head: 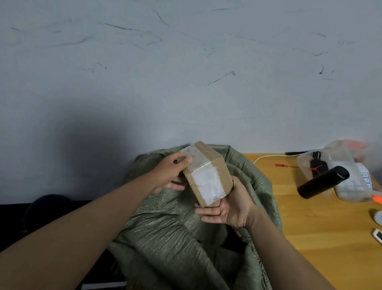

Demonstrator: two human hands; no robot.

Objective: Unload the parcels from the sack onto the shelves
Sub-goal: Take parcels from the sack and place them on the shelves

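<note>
Cardboard parcel (208, 174), taped, white label facing you, is held tilted above the open green woven sack (178, 235). Your left hand (171, 173) grips its 10 o'clock end, fingers curled round it; your right hand (228, 207) cups its 5 o'clock corner, fingers spread beneath. Wooden table (314, 246) at 3 o'clock carries a black bottle (323, 182).

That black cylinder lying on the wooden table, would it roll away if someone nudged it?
Probably. The black cylinder lies on its side on the table, so a sideways nudge would likely roll it. Its far end rests against the clear plastic bag, which may stop it on that side. Its smooth, slightly glossy surface suggests it is rigid and perhaps a little slippery.
</note>
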